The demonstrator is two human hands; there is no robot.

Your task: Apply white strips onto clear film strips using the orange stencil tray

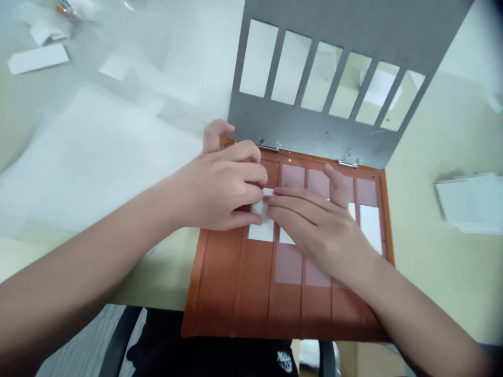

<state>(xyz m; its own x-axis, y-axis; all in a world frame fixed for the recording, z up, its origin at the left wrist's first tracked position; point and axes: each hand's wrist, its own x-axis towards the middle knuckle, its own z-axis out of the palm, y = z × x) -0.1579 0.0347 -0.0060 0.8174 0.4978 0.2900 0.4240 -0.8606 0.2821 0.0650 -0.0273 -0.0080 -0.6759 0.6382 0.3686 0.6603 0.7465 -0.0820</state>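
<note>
An orange-brown tray (231,293) with long lanes lies on the table in front of me. Its grey metal lid (306,131) with several rectangular windows is hinged open at the far edge. My left hand (220,188) rests on the tray's upper left, fingers curled and pinching a small white piece (260,208). My right hand (318,220) lies flat over the middle lanes, fingers stretched toward the same piece and touching it. White rectangles (370,225) and translucent pinkish strips (288,262) sit in several lanes.
A stack of white sheets (469,204) lies at the right. Loose white paper slips (37,57) lie at the far left on the pale table (432,272). A large white sheet (90,157) covers the left side. Near the bottom edge is a dark chair (118,340).
</note>
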